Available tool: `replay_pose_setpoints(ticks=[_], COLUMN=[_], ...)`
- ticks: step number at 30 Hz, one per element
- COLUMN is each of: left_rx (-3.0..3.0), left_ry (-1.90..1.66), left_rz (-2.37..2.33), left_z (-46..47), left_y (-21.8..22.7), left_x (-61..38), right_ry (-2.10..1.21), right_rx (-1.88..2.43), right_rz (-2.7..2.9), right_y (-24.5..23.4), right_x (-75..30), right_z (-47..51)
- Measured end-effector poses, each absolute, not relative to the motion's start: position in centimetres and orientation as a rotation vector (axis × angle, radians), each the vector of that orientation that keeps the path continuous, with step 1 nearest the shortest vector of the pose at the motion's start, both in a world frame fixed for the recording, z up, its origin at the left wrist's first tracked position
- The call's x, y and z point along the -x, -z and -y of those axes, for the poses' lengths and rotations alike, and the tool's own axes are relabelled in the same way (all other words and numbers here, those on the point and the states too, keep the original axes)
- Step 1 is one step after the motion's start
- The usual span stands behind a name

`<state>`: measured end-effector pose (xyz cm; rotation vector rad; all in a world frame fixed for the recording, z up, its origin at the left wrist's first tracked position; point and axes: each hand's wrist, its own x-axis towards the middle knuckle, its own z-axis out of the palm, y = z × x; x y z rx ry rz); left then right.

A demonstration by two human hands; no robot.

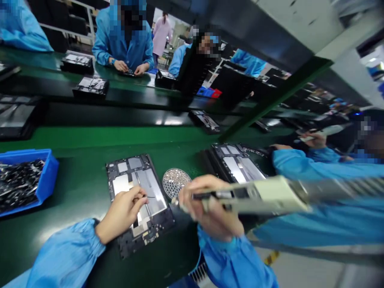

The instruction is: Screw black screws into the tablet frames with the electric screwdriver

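Observation:
In the head view, an opened tablet (156, 182) with silver panels lies on the green bench. Over its middle, my left hand (129, 206) is closed in a pinch, a thin dark wire-like piece (151, 196) sticking out from the fingertips. My right hand (213, 208) is wrapped round a cream electric screwdriver (270, 194), blurred by motion. The driver's front end points left, close to a round dish of small screws (177, 179) beside the tablet; its tip is hard to make out.
A blue bin (49, 178) full of black parts stands at the left. More tablets sit in stacks, one stack (240, 162) right of the dish. A conveyor (135, 116) runs behind. A co-worker's blue sleeve (300, 160) is close on the right; another person (124, 44) works opposite.

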<state>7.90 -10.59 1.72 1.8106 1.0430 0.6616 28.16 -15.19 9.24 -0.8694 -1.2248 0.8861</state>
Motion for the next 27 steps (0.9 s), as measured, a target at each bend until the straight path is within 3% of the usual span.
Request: replay_pose_setpoints(ticks=[10,16,27], left_rx=[-1.672,-1.396,-1.404], left_ry=[-0.936,-0.934,-0.932], left_rz=[-1.251,-1.453,-1.445], left_z=[8.8,7.4,7.7], left_y=[-2.6,-2.2,-2.6], left_x=[-5.6,-4.9,-5.2], right_ry=[-0.719,-0.717,-0.7], right_rx=[0.998,1.035,1.076], right_rz=[0.824,0.833,0.846], right_y=[-4.1,-4.0,-3.7], right_x=[-31.5,-31.5,-31.2], right_z=[9.7,9.6,9.4])
